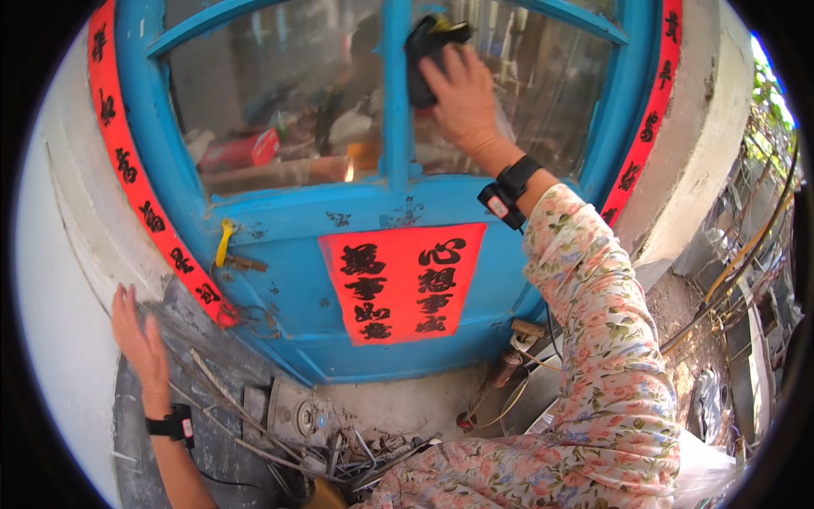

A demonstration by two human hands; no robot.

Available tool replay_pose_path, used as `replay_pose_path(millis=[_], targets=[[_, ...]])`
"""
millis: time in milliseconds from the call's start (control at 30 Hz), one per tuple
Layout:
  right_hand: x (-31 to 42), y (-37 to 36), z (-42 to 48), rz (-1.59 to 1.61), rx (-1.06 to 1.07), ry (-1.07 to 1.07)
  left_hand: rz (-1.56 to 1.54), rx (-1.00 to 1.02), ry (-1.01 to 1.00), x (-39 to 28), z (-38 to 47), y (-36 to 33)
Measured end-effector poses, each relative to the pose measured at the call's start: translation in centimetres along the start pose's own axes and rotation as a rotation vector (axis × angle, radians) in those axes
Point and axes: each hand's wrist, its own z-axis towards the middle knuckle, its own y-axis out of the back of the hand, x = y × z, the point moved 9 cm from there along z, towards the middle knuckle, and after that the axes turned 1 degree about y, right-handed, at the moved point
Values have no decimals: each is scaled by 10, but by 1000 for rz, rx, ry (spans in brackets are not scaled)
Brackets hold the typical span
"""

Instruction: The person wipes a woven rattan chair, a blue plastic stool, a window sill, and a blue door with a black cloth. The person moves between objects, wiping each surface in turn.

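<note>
With its fingers spread over a dark cloth [423, 70], my right hand [467, 102] presses it against the right window pane [540, 95] of a blue door [286, 219], beside the middle upright. A yellow edge shows at the cloth's top. At the lower left, my left hand [141, 343] holds nothing; its fingers point up and lie against or close to the wall [70, 248]; contact is hard to tell. The left pane [273, 95] shows a red box behind the glass or reflected in it. Both wrists wear black straps.
A red paper sheet [407, 283] with black writing covers the door's lower panel. Red strips [149, 216] line the frame. A yellow-handled item [224, 242] hangs by the latch. Below lie dry sticks and scrap [356, 458], a gas stove [305, 413] and a metal basin [531, 394].
</note>
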Motion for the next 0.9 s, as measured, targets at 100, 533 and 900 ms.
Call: replay_pose_path(millis=[100,533,900], targets=[[2,0,-10,68,-70,123,-81,82,-139,-114,46,-87],[-190,31,-33,-75,-223,-338,-115,139,-226,-226,74,-207],[-65,7,10,3,-165,-107,-153,108,-200,-225,73,-208]])
